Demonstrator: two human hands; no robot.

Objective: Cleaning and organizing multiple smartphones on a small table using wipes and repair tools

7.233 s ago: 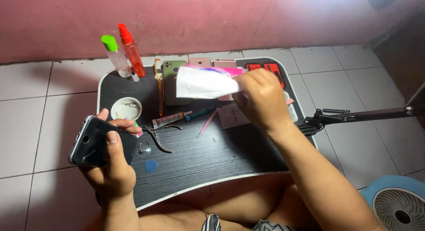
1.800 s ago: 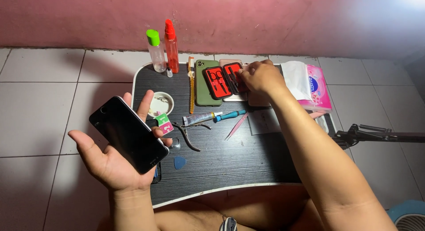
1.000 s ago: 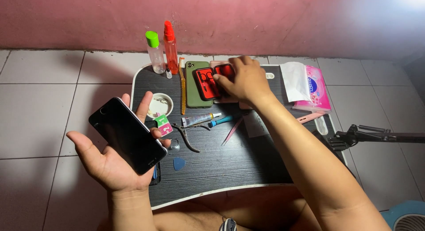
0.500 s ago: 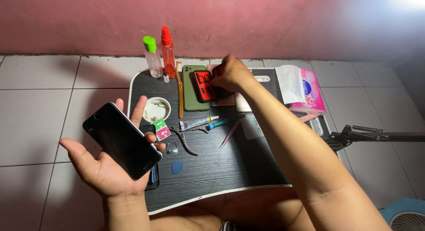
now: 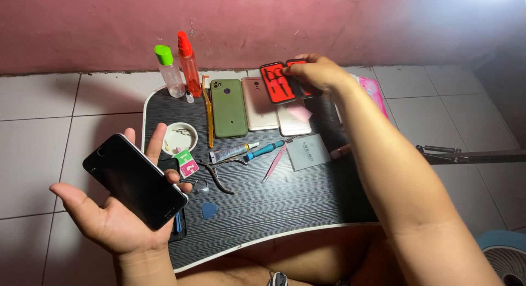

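Phone (image 5: pixel 137 179) is what I have lying face up across my left hand (image 5: pixel 118 217), black and dark-screened, at the near left edge of the worktop (image 5: pixel 285 201). That hand is open and flat, palm up; the fingers (image 5: pixel 155 145) spread under the phone and only cradle it, not closed around it.

My right hand (image 5: pixel 318 75) is out at the far side of the worktop, fingers pinched on a red-and-black case (image 5: pixel 279 82) held tilted just above the surface. I cannot tell what is inside the case.

Containers next. A small round white dish (image 5: pixel 179 138) sits on the left part of the worktop, just beyond my left fingertips; a few tiny pale bits lie in it, too small for me to name. At the far left corner two bottles stand upright side by side: a clear one with a green cap (image 5: pixel 168 71) and a red one with a red nozzle (image 5: pixel 189 66). I cannot read their fill levels.

Right of the bottles, a green phone back (image 5: pixel 228 108) and a pinkish phone back (image 5: pixel 259 103) lie flat side by side. Nearer, in the middle, lie a small tube (image 5: pixel 230 153), a blue-handled screwdriver (image 5: pixel 266 150), pink tweezers (image 5: pixel 275 162) and a grey square packet (image 5: pixel 308 152). Small pliers (image 5: pixel 216 173) and a blue pick (image 5: pixel 209 210) lie near the phone. A pink packet (image 5: pixel 375 91) shows beyond my right forearm.
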